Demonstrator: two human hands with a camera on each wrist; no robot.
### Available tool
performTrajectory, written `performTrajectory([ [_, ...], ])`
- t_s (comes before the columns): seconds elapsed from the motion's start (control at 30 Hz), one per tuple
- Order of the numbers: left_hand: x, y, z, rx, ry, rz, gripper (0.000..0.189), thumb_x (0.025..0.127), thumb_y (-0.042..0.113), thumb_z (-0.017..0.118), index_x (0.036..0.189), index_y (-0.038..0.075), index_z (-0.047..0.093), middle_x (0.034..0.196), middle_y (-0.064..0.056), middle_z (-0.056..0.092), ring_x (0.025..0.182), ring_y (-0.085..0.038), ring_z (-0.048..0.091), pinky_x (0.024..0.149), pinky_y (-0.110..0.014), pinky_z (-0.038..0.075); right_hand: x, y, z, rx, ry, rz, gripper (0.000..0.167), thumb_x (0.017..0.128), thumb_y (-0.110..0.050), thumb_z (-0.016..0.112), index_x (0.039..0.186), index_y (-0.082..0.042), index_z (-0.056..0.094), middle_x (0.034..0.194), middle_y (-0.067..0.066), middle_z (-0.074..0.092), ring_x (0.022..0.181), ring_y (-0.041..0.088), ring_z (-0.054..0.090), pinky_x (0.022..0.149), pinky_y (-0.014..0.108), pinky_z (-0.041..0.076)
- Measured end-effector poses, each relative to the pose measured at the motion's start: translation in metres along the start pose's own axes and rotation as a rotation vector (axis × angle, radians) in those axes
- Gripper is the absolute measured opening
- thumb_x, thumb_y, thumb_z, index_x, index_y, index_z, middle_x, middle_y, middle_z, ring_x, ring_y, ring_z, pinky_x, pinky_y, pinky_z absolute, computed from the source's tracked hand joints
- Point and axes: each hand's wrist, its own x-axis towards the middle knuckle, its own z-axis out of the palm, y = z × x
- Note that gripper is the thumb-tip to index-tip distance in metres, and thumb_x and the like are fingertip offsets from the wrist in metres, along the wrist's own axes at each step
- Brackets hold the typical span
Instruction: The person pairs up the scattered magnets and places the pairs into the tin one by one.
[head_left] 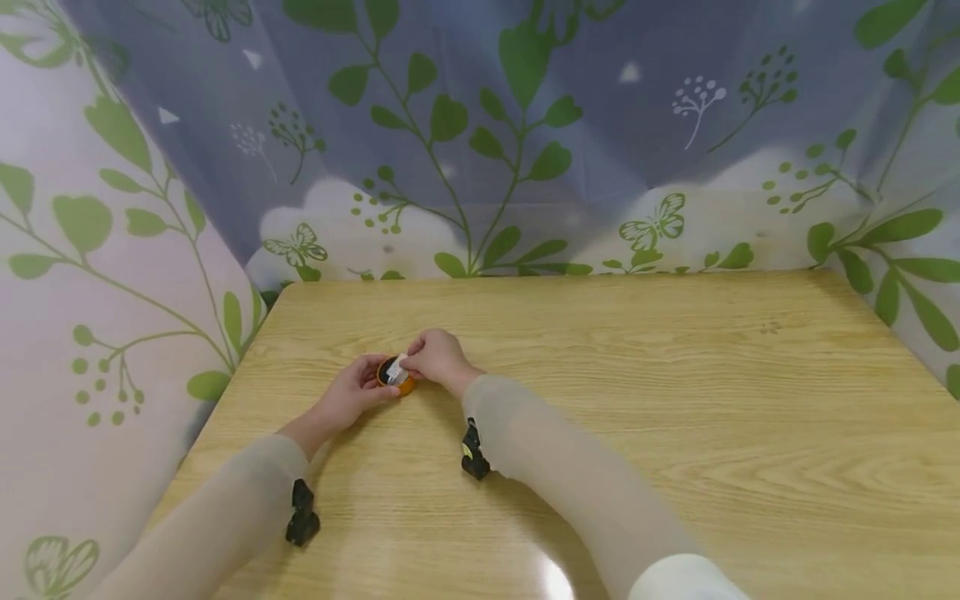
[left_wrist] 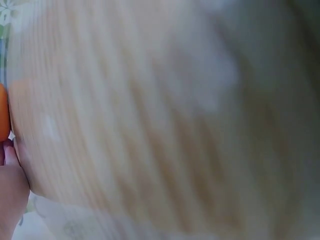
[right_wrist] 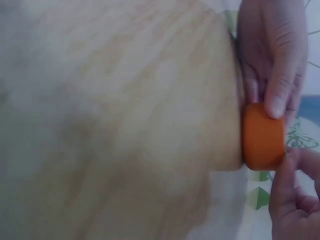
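Observation:
A small round orange case (head_left: 407,387) with a dark inside or top sits on the far left part of the wooden table. My left hand (head_left: 351,393) holds it from the left, thumb on the near side and fingers behind. Over its dark face lies a small whitish, partly shiny piece (head_left: 397,370), which my right hand (head_left: 441,358) pinches at the upper right. From the right wrist, the orange case (right_wrist: 263,137) shows its smooth curved side, with the left thumb at its top edge. Only a sliver of the orange case (left_wrist: 4,114) enters the left wrist view.
The wood-grained table (head_left: 675,400) stretches far to the right and toward me. Behind it hangs a leaf-patterned cloth (head_left: 585,150), with another printed panel (head_left: 97,250) along the left. Small black devices (head_left: 302,515) are strapped at both wrists.

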Motion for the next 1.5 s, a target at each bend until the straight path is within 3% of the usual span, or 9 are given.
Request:
performTrajectory([
  [0.23,0.001,-0.003,0.002,0.002,-0.009,0.021,0.061,0.085,0.011,0.069,0.134,-0.007,0.036,0.134,-0.025,0.043,0.123,-0.033,0.044,0.097,-0.027,0.04,0.001,0.002,0.003,-0.217,0.033,-0.083,0.015,0.08,-0.014,0.073,0.076,-0.007,0.06,0.056,-0.003,0.055,0.05,0.007,0.052,0.049,0.015,0.038],
  [0.37,0.002,-0.003,0.002,0.009,-0.011,0.027,0.061,0.085,0.012,0.069,0.134,-0.006,0.037,0.134,-0.024,0.043,0.123,-0.033,0.044,0.097,-0.029,0.04,-0.001,0.003,-0.001,-0.256,0.019,-0.125,0.014,0.081,-0.017,0.073,0.079,-0.007,0.064,0.063,-0.002,0.059,0.056,0.007,0.054,0.053,0.015,0.041],
  [0.47,0.002,-0.002,0.0,0.029,-0.012,0.018,0.061,0.086,0.014,0.068,0.134,-0.005,0.037,0.135,-0.024,0.043,0.123,-0.033,0.043,0.098,-0.032,0.04,-0.003,0.001,-0.007,-0.328,0.003,-0.201,0.012,0.084,-0.019,0.071,0.081,-0.007,0.07,0.073,-0.002,0.064,0.065,0.007,0.055,0.061,0.017,0.043],
  [0.67,0.001,0.001,-0.005,0.077,0.005,0.008,0.061,0.086,0.015,0.068,0.135,-0.004,0.037,0.136,-0.024,0.042,0.124,-0.032,0.042,0.102,-0.044,0.034,-0.007,-0.007,-0.016,-0.554,-0.141,-0.383,0.015,0.091,-0.014,0.062,0.092,-0.005,0.074,0.087,0.001,0.069,0.079,0.011,0.057,0.071,0.02,0.045],
  [0.83,0.002,0.003,-0.001,0.086,-0.006,0.015,0.062,0.085,0.016,0.07,0.134,-0.006,0.038,0.134,-0.026,0.043,0.121,-0.033,0.044,0.099,-0.039,0.038,-0.014,-0.002,-0.019,-0.701,-0.246,-0.451,0.019,0.092,-0.01,0.059,0.105,-0.003,0.071,0.101,0.006,0.065,0.095,0.015,0.056,0.084,0.021,0.044],
  [0.97,0.003,0.002,0.001,0.08,-0.013,0.021,0.062,0.085,0.016,0.07,0.134,-0.006,0.038,0.133,-0.026,0.044,0.12,-0.034,0.045,0.096,-0.033,0.04,-0.021,0.005,-0.027,-0.645,-0.264,-0.439,0.025,0.093,-0.01,0.058,0.116,-0.005,0.066,0.109,0.007,0.063,0.101,0.016,0.057,0.086,0.023,0.045],
  [1.1,0.003,0.001,0.002,0.068,-0.003,0.039,0.062,0.085,0.013,0.069,0.134,-0.007,0.037,0.133,-0.027,0.043,0.121,-0.036,0.044,0.1,-0.039,0.037,-0.03,0.013,-0.044,-0.511,-0.304,-0.392,0.031,0.093,-0.014,0.058,0.122,-0.003,0.061,0.115,0.009,0.063,0.101,0.017,0.06,0.085,0.023,0.047],
  [1.23,0.0,-0.002,0.0,0.075,-0.008,0.039,0.065,0.085,0.012,0.069,0.136,-0.008,0.035,0.135,-0.028,0.041,0.124,-0.038,0.041,0.102,-0.045,0.033,-0.04,0.027,-0.066,-0.5,-0.354,-0.381,0.031,0.093,-0.015,0.058,0.121,0.0,0.06,0.115,0.01,0.063,0.102,0.019,0.06,0.087,0.026,0.047],
  [1.5,-0.003,0.0,-0.01,0.091,-0.055,0.039,0.074,0.084,0.012,0.071,0.14,-0.008,0.028,0.137,-0.029,0.036,0.124,-0.04,0.04,0.1,-0.04,0.036,-0.059,0.052,-0.117,-0.458,-0.298,-0.335,0.032,0.093,-0.016,0.058,0.121,0.0,0.06,0.112,0.009,0.064,0.101,0.021,0.06,0.086,0.03,0.048],
])
